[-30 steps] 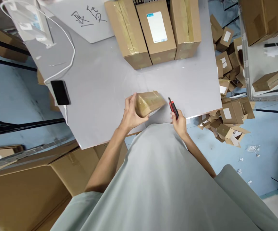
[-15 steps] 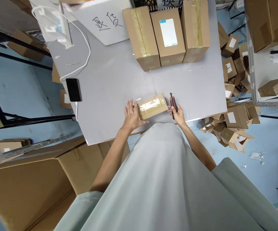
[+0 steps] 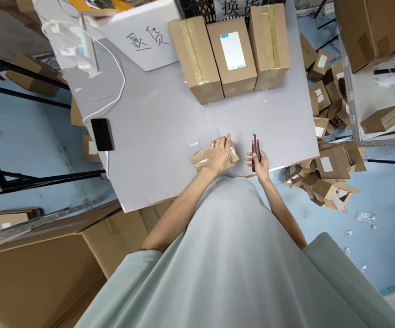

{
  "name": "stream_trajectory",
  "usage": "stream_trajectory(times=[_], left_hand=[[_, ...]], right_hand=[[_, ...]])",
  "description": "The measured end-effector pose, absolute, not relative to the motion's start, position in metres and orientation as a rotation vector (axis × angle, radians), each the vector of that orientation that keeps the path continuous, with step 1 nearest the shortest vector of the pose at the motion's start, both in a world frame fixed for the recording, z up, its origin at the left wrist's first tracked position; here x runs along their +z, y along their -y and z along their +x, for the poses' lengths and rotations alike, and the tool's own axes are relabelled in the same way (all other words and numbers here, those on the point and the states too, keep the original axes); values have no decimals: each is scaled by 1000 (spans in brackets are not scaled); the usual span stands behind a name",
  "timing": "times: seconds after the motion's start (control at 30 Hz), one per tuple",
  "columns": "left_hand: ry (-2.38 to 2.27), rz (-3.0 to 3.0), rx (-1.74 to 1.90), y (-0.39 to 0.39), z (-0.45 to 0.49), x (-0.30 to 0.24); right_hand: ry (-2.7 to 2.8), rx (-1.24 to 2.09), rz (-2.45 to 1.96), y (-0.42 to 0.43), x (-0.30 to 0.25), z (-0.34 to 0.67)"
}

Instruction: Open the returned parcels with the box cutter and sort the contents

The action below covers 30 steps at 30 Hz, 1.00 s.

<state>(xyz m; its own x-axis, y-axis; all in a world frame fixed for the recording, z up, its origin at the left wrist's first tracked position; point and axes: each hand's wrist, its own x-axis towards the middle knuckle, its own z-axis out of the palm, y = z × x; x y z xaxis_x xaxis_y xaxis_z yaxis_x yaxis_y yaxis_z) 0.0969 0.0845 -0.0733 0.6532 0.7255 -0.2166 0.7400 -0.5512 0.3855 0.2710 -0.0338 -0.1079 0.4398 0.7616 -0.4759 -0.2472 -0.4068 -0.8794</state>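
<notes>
A small taped cardboard box [image 3: 201, 158] lies flat near the front edge of the grey table [image 3: 170, 123]. My left hand [image 3: 220, 154] rests on top of it, fingers stretched flat across its right half. Just to the right, my right hand [image 3: 260, 166] grips a red and black utility knife [image 3: 255, 146], which points away from me over the table. A small gap separates the knife from the box.
Three taller cardboard boxes [image 3: 230, 50] stand side by side at the table's far edge. A black phone [image 3: 102, 134] on a white cable lies at the left edge. A heap of opened small boxes [image 3: 330, 150] covers the floor to the right. Large cartons [image 3: 43, 269] sit lower left.
The small box went from tilted in my left hand to lying flat. My left hand then moved from its left end onto its top. The knife hand stayed beside it.
</notes>
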Motion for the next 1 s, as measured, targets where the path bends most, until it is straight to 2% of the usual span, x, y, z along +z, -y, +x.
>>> stream_trajectory(times=[0.23, 0.4, 0.57, 0.8, 1.0], left_hand=[[-1187, 2300, 324, -78, 63, -46], [-1247, 2129, 405, -73, 25, -61], [-1270, 1961, 469, -68, 2, -82], [-1357, 1510, 681, -86, 8, -71], [-1453, 1323, 698, -112, 25, -72]], right_hand=[[675, 1072, -1659, 42, -63, 258], [890, 1038, -1694, 41, -26, 240], [1033, 1111, -1656, 33, -29, 219], [1045, 1143, -1738, 25, -39, 201], [1068, 1134, -1793, 23, -28, 198]])
